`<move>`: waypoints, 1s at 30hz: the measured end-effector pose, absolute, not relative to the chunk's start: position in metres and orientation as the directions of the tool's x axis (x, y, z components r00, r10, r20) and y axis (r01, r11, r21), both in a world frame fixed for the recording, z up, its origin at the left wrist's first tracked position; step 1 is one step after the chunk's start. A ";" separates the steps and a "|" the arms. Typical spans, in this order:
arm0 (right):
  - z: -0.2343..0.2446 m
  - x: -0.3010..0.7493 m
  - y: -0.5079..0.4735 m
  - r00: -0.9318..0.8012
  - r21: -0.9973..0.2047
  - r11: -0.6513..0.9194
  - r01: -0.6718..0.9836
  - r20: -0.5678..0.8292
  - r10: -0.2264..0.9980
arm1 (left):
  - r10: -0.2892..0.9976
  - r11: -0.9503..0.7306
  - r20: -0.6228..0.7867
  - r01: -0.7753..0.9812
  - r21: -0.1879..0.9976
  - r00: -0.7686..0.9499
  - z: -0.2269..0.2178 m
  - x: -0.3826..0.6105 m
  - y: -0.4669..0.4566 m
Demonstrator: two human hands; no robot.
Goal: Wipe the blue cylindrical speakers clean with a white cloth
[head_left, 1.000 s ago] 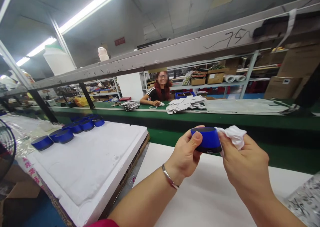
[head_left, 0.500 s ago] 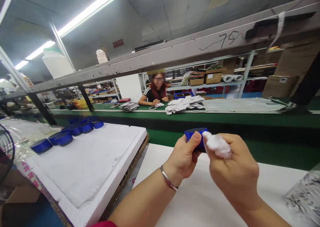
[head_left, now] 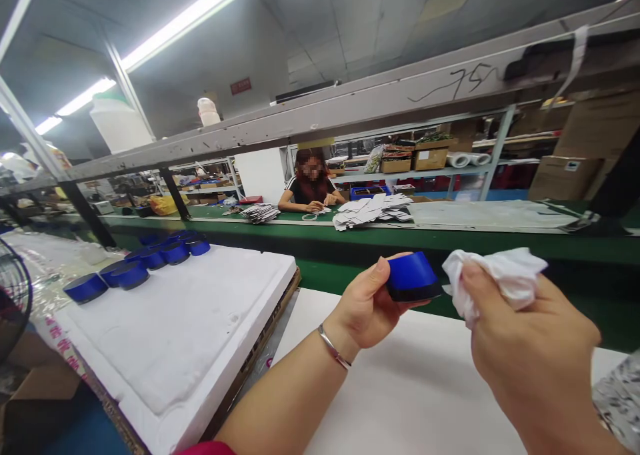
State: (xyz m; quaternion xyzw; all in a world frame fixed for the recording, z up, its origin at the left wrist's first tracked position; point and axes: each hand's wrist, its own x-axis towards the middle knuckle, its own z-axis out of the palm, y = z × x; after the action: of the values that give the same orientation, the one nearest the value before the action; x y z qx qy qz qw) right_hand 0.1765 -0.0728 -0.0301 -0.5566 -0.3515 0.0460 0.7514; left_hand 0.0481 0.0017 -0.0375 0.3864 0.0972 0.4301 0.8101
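Factory bench (head_left: 400, 388): left hand (head_left: 363, 308) pinches stiff blue puck (head_left: 413, 277) by its sides; right hand (head_left: 533, 351) clenches soft white cloth (head_left: 495, 278).

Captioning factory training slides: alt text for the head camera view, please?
A person's left hand grips a round blue casing while the right hand holds a crumpled white cloth beside it. More blue casings sit on a white foam board to the left; a co-worker sits across a green workbench.
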 end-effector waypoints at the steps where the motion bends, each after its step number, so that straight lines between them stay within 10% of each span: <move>1: -0.029 0.173 -0.078 0.726 -0.832 0.365 0.418 0.548 0.416 | 0.778 0.312 0.188 -0.628 0.713 0.600 -0.039 0.049 0.001; 21: -0.018 0.187 -0.051 0.679 -0.922 0.353 -0.161 0.157 0.718 | 0.639 -0.312 0.555 -0.481 0.820 0.533 -0.027 0.033 -0.011; 30: -0.036 0.196 -0.046 0.713 -0.919 0.377 -0.111 0.191 0.675 | 0.798 0.320 0.178 -0.656 0.684 0.575 -0.033 0.050 -0.006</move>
State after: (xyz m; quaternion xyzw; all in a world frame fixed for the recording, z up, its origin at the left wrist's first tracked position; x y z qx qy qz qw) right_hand 0.1958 -0.0459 -0.0361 -0.4979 -0.2833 0.2519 0.7800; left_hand 0.0496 -0.0062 -0.0330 0.3700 0.0965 0.4506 0.8067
